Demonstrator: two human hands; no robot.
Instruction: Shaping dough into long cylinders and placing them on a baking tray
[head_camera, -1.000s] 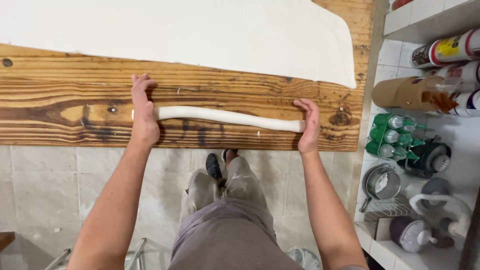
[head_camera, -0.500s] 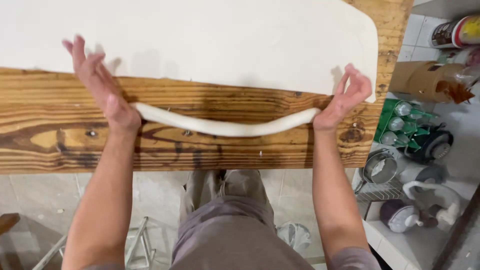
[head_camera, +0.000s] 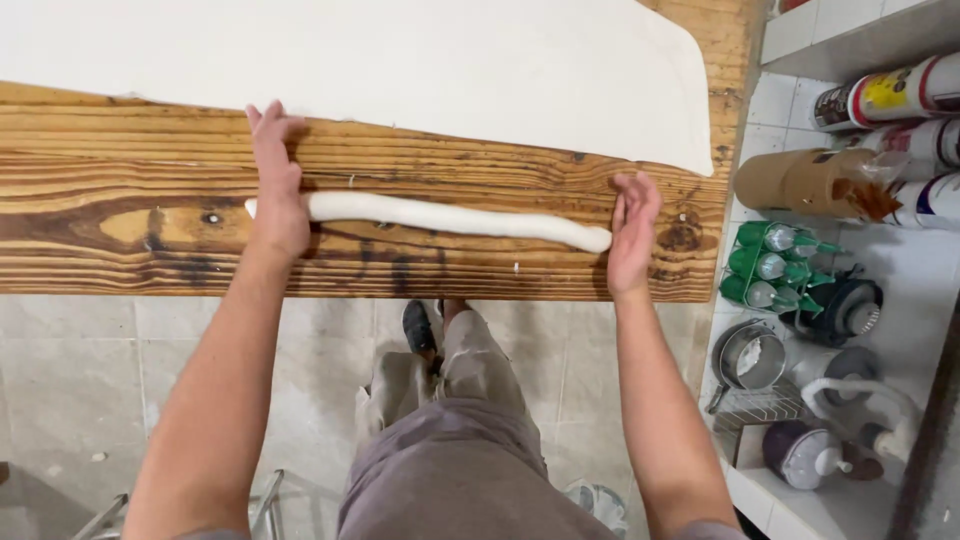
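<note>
Across the plank (head_camera: 120, 250), the dough rope (head_camera: 450, 215) is lying left to right while your left hand (head_camera: 278, 190) is pressing flat, unclenched, and your right hand (head_camera: 632, 235), open, is nudging its end; keep pressure even.

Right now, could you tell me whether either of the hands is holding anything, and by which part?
Nothing is gripped. The left hand lies flat over the left end of the white dough rope; the right hand rests open at its right tip, on the wooden table.
</note>
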